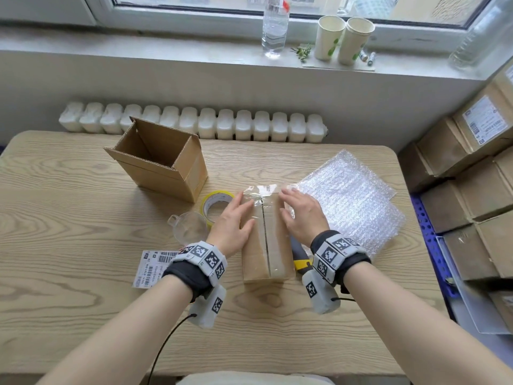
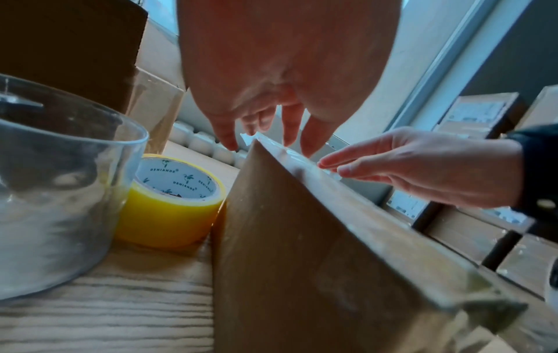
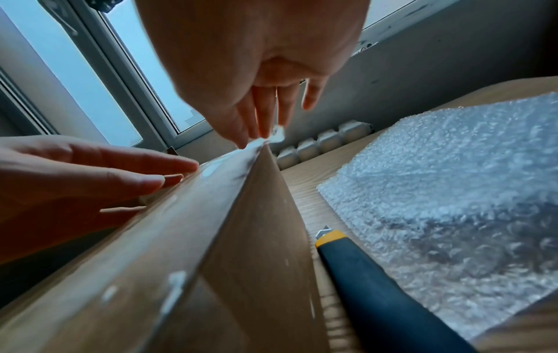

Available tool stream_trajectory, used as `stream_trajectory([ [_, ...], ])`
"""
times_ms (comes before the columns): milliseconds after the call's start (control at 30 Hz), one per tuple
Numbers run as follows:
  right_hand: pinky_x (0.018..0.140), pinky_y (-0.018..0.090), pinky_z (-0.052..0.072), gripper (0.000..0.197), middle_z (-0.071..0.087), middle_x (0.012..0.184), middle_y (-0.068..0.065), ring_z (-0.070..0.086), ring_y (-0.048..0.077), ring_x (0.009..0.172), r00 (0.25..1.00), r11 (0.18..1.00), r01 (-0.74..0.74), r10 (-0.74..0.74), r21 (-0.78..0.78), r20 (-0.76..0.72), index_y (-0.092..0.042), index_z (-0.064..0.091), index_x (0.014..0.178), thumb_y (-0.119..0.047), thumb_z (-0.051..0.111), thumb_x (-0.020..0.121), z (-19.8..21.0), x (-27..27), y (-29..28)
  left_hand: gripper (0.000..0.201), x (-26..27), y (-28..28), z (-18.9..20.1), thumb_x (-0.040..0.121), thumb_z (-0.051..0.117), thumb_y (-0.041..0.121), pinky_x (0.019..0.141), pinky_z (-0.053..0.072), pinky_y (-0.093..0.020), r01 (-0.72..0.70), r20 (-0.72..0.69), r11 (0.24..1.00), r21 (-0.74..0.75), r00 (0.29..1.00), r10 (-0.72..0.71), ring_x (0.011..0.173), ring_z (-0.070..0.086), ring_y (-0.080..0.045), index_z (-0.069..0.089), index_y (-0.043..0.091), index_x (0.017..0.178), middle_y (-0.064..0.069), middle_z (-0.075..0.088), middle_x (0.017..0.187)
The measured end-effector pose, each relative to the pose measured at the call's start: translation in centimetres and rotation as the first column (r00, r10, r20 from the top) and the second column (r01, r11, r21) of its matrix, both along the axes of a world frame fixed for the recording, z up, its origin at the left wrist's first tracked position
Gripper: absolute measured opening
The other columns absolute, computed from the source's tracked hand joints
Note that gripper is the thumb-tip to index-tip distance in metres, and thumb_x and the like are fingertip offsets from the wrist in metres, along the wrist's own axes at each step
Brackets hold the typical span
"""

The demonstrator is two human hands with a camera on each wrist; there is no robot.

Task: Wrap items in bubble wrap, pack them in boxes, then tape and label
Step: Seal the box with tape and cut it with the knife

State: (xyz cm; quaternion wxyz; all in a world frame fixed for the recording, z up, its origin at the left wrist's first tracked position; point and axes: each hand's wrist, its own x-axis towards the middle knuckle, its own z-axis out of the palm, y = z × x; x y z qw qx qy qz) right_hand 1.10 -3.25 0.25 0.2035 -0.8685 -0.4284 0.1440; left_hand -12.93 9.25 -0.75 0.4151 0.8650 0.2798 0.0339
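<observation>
step: taping box (image 1: pixel 266 240) | my left hand (image 1: pixel 236 220) and right hand (image 1: pixel 302 215) flat, fingers straight, pressing tape (image 1: pixel 259 194) beyond my fingertips | risk: loose end wrinkles if pressed unevenly

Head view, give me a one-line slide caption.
Both hands smooth clear tape along a closed cardboard box.

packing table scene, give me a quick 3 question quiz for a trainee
1. True or false: the open box stands left of the closed box.
2. What lies on the table against the closed box's right side? A) utility knife B) scissors C) marker
3. Fill in: both the left hand and right hand press flat on the clear ____ at the box's far end.

Key: 1 true; 2 A; 3 tape
</observation>
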Motion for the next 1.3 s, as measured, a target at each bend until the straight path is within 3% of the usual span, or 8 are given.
stream_trajectory([
  [167,0.097,0.039,0.043,0.031,0.067,0.112,0.007,0.057,0.029,0.111,0.987,0.996,0.056,-0.066,-0.070,-0.146,-0.023,0.060,0.122,-0.027,0.047,0.094,-1.2,0.4,-1.1,0.056,-0.6,0.0,0.0,0.096,0.051,0.021,0.105,0.008,-0.008,0.057,-0.036,0.998,0.038,0.998,-0.055,0.144,0.009,-0.004,0.029,0.017,0.147,0.008,0.005,0.158],
  [333,0.108,0.026,0.029,0.050,0.047,0.142,0.006,0.042,0.020,0.132,0.963,0.986,0.162,-0.151,0.030,-0.224,-0.010,0.045,0.138,-0.021,0.059,0.091,-1.1,0.9,-1.1,0.080,-0.3,0.9,-0.1,0.085,0.068,0.019,0.116,0.023,-0.034,-0.121,-0.025,0.970,-0.211,0.993,0.119,0.142,0.023,-0.013,0.021,0.018,0.150,0.003,0.023,0.155],
  [567,0.108,0.035,0.039,0.058,0.053,0.135,0.007,0.051,0.019,0.124,0.824,0.977,0.168,-0.066,0.131,-0.563,-0.007,0.042,0.140,-0.006,0.064,0.086,-1.0,0.3,0.3,0.102,0.5,0.5,-1.1,0.081,0.071,0.013,0.115,0.025,-0.031,-0.181,-0.006,0.874,-0.452,0.980,0.200,0.135,0.025,-0.001,-0.003,0.016,0.151,0.006,0.025,0.152],
  [700,0.111,0.035,0.035,0.071,0.040,0.146,0.012,0.041,0.019,0.133,0.643,0.954,0.293,-0.148,0.063,-0.751,-0.003,0.030,0.144,-0.001,0.067,0.083,-1.0,1.0,0.4,0.098,0.6,0.6,-1.6,0.079,0.075,0.017,0.111,0.027,-0.024,-0.252,-0.019,0.867,-0.430,0.962,0.271,0.136,0.030,-0.005,0.008,0.012,0.151,0.002,0.031,0.151],
  [800,0.107,0.031,0.037,0.074,0.045,0.143,0.009,0.043,0.019,0.131,0.671,0.935,0.342,-0.179,0.087,-0.719,-0.004,0.032,0.143,-0.005,0.072,0.080,-0.8,2.1,0.3,0.082,0.3,1.0,-2.0,0.075,0.078,0.022,0.111,0.034,-0.035,-0.367,0.065,0.895,-0.254,0.917,0.394,0.131,0.041,-0.012,0.034,0.012,0.143,0.000,0.045,0.141],
  [867,0.105,0.031,0.040,0.071,0.049,0.138,0.011,0.047,0.020,0.127,0.648,0.935,0.341,-0.158,0.098,-0.745,-0.004,0.037,0.140,-0.001,0.072,0.079,-0.8,2.5,0.5,0.074,0.4,1.1,-1.9,0.074,0.079,0.018,0.107,0.040,-0.034,-0.368,0.125,0.887,-0.278,0.902,0.414,0.121,0.050,-0.010,0.042,0.013,0.137,0.001,0.053,0.131],
  [1067,0.102,0.032,0.044,0.066,0.055,0.130,0.010,0.052,0.019,0.122,0.610,0.948,0.303,-0.116,0.095,-0.784,-0.007,0.046,0.132,0.008,0.073,0.074,-1.2,3.7,0.7,0.074,1.7,1.8,-1.3,0.076,0.075,0.005,0.105,0.037,-0.024,-0.284,0.116,0.854,-0.437,0.923,0.366,0.120,0.049,-0.009,0.037,0.012,0.139,0.006,0.053,0.123],
  [1300,0.098,0.037,0.047,0.069,0.057,0.117,0.003,0.051,0.023,0.120,0.491,0.963,0.260,-0.072,0.068,-0.868,-0.011,0.048,0.123,0.023,0.067,0.067,-1.1,5.0,1.5,0.071,2.2,3.3,-1.2,0.077,0.071,-0.003,0.100,0.039,-0.027,-0.242,0.066,0.840,-0.486,0.948,0.312,0.121,0.048,-0.013,0.038,0.015,0.138,-0.002,0.058,0.125],
])
